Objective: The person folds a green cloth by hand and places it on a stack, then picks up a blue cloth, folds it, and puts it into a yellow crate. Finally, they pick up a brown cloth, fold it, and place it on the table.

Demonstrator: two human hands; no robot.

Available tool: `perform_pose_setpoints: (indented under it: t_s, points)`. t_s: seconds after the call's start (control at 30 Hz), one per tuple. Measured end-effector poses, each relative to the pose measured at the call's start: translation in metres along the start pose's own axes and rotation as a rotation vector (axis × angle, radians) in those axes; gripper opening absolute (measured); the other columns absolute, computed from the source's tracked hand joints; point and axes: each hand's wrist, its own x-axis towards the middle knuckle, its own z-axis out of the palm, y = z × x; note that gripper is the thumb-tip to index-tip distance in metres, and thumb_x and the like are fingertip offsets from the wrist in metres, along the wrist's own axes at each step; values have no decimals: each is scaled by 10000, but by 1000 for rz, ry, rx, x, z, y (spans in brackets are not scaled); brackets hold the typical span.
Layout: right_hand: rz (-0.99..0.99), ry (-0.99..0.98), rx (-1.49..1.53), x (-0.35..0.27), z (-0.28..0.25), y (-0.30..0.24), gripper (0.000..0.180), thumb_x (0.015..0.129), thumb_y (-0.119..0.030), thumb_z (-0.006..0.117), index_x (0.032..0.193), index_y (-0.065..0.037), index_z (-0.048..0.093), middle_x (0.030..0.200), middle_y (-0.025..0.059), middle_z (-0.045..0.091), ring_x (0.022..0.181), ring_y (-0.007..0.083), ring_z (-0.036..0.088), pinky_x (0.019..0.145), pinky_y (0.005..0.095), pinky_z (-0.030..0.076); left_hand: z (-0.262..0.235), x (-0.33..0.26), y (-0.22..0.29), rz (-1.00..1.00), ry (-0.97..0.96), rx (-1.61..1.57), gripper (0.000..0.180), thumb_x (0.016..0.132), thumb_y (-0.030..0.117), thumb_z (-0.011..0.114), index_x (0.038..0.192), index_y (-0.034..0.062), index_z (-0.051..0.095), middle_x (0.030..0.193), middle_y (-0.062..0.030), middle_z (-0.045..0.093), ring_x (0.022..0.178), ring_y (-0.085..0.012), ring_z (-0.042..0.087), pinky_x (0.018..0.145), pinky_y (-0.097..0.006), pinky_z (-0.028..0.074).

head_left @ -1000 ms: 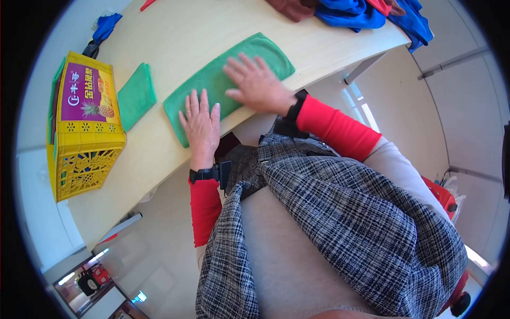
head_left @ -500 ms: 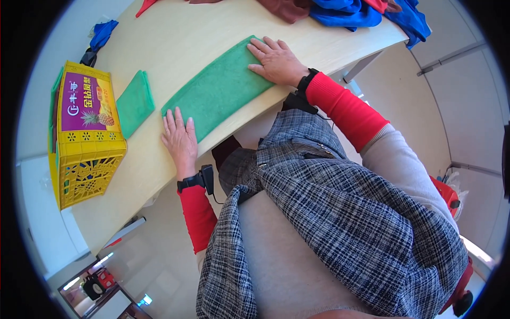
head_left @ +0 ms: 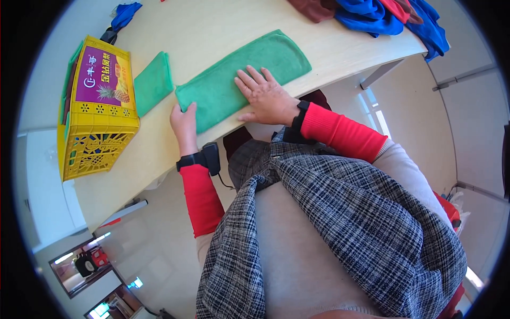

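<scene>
A long, folded green cloth [head_left: 220,85] lies on the pale table near its front edge. My left hand [head_left: 184,125] pinches the cloth's left end, the thumb on top and the other fingers curled at the edge, partly hidden. Flat on the middle of the same cloth rests my right hand [head_left: 268,98], its fingers spread. A smaller folded green cloth [head_left: 154,82] lies just left of the long one, against a yellow plastic crate.
The yellow crate [head_left: 101,119] with a purple panel stands at the table's left, with cloths inside. Loose blue, red and brown cloths [head_left: 366,18] are heaped at the far right edge of the table [head_left: 212,32]. A blue cloth [head_left: 126,16] lies behind the crate.
My right hand has slid from the cloth's right end toward its middle. My left hand, earlier flat with fingers spread, has closed on the left end. The view has shifted a little.
</scene>
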Motion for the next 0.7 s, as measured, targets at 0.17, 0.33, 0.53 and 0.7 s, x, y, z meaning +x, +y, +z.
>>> perform_pose_setpoints:
  t_s: [0.17,0.33,0.53,0.7]
  points:
    - [-5,5,0,-1,3,-9,975,893,-706,518,1513,31,370,1580,209,347,1494,379,267,1208,545,214,-20,1,-16,-133,-229,-847,360,910,92,679,1249,0,599,1166,-90,679,1077,-213,642,961,-362,497]
    - [-78,-6,12,1,5,-23,961,903,-694,511,1520,28,364,1590,196,341,1497,379,262,1213,545,203,-56,-12,4,-102,-339,-986,617,898,59,689,1453,-33,437,1303,-107,610,1155,-207,607,1047,-358,461]
    - [-166,2,3,6,13,-44,922,919,-658,519,1523,22,364,1599,184,336,1506,374,250,1221,538,189,-66,-23,75,122,-190,-876,765,875,56,709,1531,-22,323,1341,-146,575,1190,-214,579,1045,-357,455]
    - [-229,-18,107,-5,11,-35,886,926,-620,543,1514,22,379,1599,186,335,1511,366,244,1231,523,176,-23,11,105,265,-174,-649,824,851,56,699,1551,-15,270,1238,-162,610,1073,-201,619,909,-314,512]
